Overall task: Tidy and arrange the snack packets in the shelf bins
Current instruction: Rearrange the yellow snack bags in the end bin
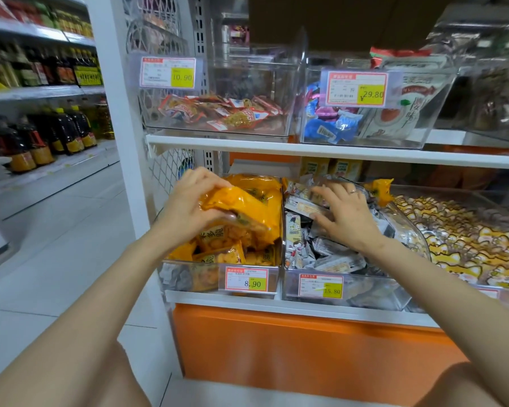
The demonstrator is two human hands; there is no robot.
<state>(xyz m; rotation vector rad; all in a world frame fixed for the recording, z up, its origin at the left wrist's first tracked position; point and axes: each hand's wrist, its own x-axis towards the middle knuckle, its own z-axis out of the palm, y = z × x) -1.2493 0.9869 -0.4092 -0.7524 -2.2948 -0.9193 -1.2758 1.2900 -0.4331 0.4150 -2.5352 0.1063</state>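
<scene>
My left hand (193, 202) grips a large orange snack packet (241, 210) above the lower-left clear bin (188, 274), which holds more orange packets. My right hand (346, 214) lies with spread fingers on the grey-and-white packets (321, 254) heaped in the neighbouring bin (365, 292). One orange packet (381, 190) pokes up at the back of that grey pile, just behind my right hand.
To the right a bin is filled with yellow cartoon packets (453, 230). The upper shelf (306, 148) carries a bin of red-and-yellow packets (218, 113) and one with blue packets and white pouches (365, 118). An aisle floor and bottle shelves (41, 136) lie to the left.
</scene>
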